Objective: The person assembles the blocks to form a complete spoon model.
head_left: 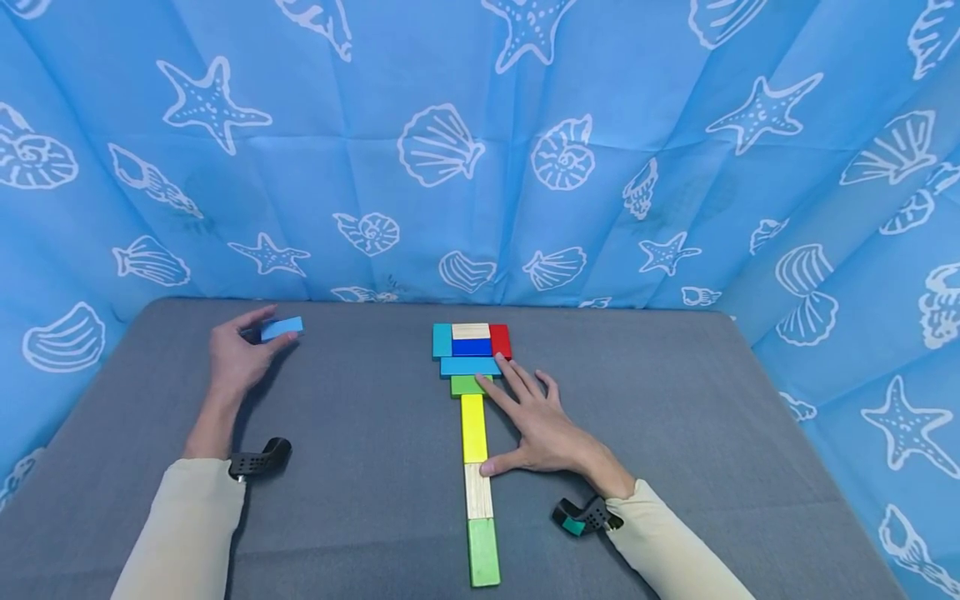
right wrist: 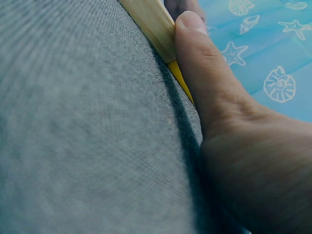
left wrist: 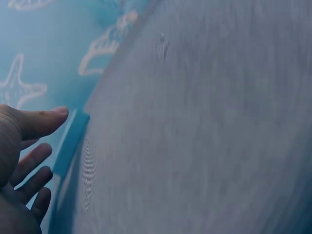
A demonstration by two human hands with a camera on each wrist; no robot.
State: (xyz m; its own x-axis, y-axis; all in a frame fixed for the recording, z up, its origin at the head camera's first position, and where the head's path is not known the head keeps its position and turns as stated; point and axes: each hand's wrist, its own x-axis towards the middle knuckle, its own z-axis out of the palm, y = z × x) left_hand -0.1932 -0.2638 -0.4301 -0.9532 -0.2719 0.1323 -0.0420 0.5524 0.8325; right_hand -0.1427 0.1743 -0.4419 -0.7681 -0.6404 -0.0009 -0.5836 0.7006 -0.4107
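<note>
At the table's far left, my left hand [head_left: 243, 354] pinches a light blue block [head_left: 283, 330] between thumb and fingers. The left wrist view also catches this block [left wrist: 72, 141] beside the thumb. My right hand [head_left: 543, 425] lies spread at the right side of a row of flat blocks. Its thumb touches the upper plain wooden block [head_left: 478, 492] near the yellow block [head_left: 473, 429]. The fingertips reach the green block [head_left: 465, 385] and the blue block [head_left: 465, 367]. In the right wrist view, the thumb [right wrist: 204, 68] presses against the wooden block's edge.
Above the row sit a teal block [head_left: 442, 340], a wooden block [head_left: 471, 331], a dark blue block [head_left: 471, 347] and a red block [head_left: 501, 340]. A light green block [head_left: 483, 554] ends the row near me. Behind the grey table [head_left: 360, 467] hangs a blue seashell curtain [head_left: 480, 217].
</note>
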